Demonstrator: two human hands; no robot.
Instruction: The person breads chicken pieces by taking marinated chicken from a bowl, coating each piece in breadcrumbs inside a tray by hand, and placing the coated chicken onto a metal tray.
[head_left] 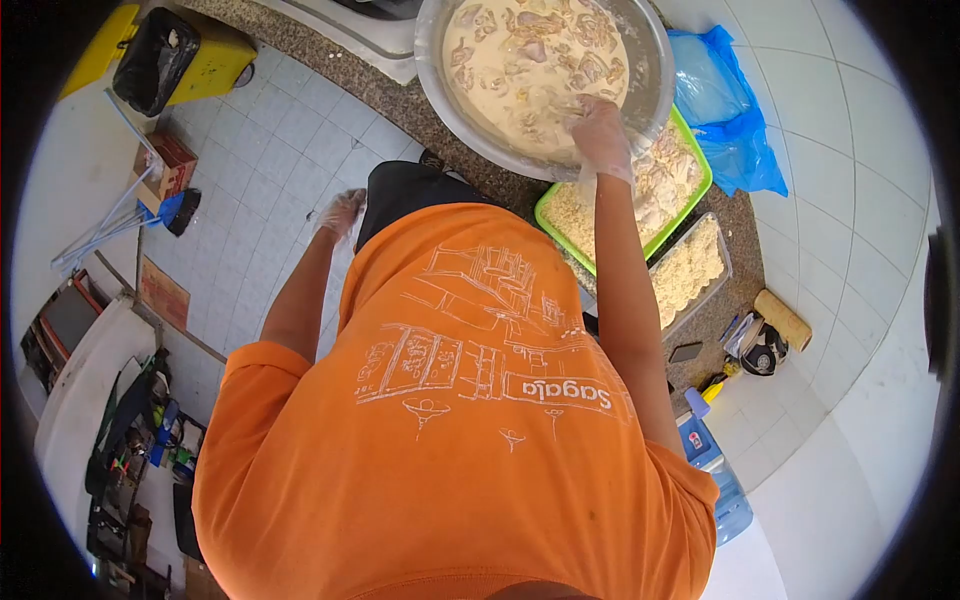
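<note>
My right hand (600, 135), in a clear plastic glove, reaches over the near right rim of a large metal basin (427, 70). Its fingers look drawn together at the surface of the pale batter (490, 125); what they hold, if anything, cannot be made out. Several chicken pieces (592, 70) lie in the batter. Beneath my right wrist is a green tray (706, 165) with crumbs and coated pieces. My left hand (345, 210), gloved too, hangs beside my dark shorts (405, 195), fingers loosely apart and holding nothing.
A clear container of crumbs (692, 270) stands on the granite counter (735, 235) beside the tray. Blue plastic bags (735, 140) lie by the wall. A phone (686, 352) and a brown roll (783, 320) are at right. Across the floor is a yellow bin (215, 60).
</note>
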